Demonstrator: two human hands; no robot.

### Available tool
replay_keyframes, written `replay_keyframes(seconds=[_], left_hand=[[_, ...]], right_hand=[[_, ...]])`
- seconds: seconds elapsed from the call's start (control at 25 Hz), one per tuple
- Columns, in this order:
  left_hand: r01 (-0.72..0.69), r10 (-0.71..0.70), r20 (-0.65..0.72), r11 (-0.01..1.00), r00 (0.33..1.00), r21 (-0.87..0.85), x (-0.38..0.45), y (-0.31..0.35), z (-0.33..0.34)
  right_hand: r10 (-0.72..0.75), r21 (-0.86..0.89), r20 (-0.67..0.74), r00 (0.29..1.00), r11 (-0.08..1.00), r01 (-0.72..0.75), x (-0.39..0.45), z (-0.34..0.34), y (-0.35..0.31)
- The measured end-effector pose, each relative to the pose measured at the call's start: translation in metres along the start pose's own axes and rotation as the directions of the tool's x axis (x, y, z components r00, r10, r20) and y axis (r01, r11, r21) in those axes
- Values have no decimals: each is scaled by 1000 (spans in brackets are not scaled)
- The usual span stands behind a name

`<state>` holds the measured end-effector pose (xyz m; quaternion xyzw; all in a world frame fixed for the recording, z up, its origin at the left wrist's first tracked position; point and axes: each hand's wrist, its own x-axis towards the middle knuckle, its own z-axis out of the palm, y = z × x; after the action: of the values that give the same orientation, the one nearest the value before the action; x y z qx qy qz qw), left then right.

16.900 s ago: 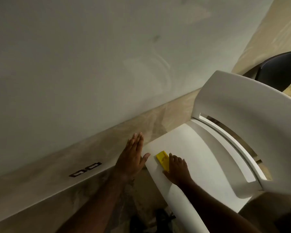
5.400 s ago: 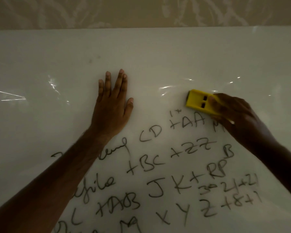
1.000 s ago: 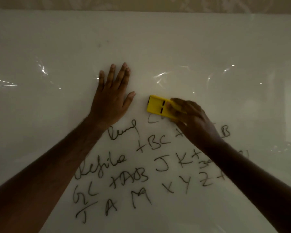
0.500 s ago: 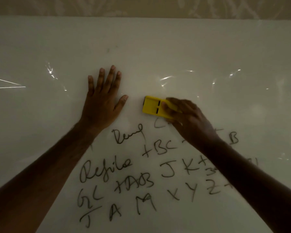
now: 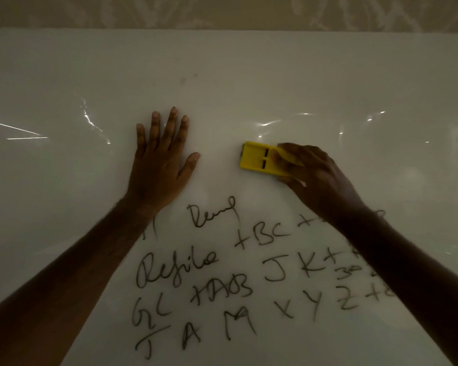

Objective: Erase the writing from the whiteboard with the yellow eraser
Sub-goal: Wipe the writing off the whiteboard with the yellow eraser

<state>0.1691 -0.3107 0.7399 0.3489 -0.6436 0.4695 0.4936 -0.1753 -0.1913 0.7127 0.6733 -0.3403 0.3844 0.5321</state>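
- Two hands are on the whiteboard: your left hand lies flat, fingers straight and spread, palm pressed to the surface
- Your right hand grips the yellow eraser, fingers curled over its right end, the eraser flat on the board just right of your left thumb
- Below both hands, black writing fills the lower board, partly hidden by your right forearm
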Motion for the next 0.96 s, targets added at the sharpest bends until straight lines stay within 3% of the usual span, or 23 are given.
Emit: replay_keyframes(seconds=[0.2, 0.32, 0.48, 0.6, 0.76, 0.96], left_hand=[[-23, 23, -2, 999, 1000, -24, -2, -8, -1], [-6, 6, -3, 1000, 1000, -13, -9, -25, -5], [23, -23, -11, 1000, 1000, -11, -15, -37, -6], [30, -30, -15, 999, 999, -17, -15, -33, -5], [-29, 30, 12, 997, 999, -66, -13, -45, -9], [-23, 24, 23, 998, 999, -53, -19, -69, -10]], right_hand=[[-163, 55, 92, 982, 986, 159, -15, 34, -60], [-218, 22, 121, 968, 976, 217, -36, 18, -53], [-95, -57, 48, 994, 994, 97, -12, 1, -27], [-32, -32, 8, 999, 999, 32, 24, 21, -47], [-234, 39, 68, 970, 972, 232, 11, 50, -103], [-285, -10, 73, 956, 958, 286, -24, 33, -87]])
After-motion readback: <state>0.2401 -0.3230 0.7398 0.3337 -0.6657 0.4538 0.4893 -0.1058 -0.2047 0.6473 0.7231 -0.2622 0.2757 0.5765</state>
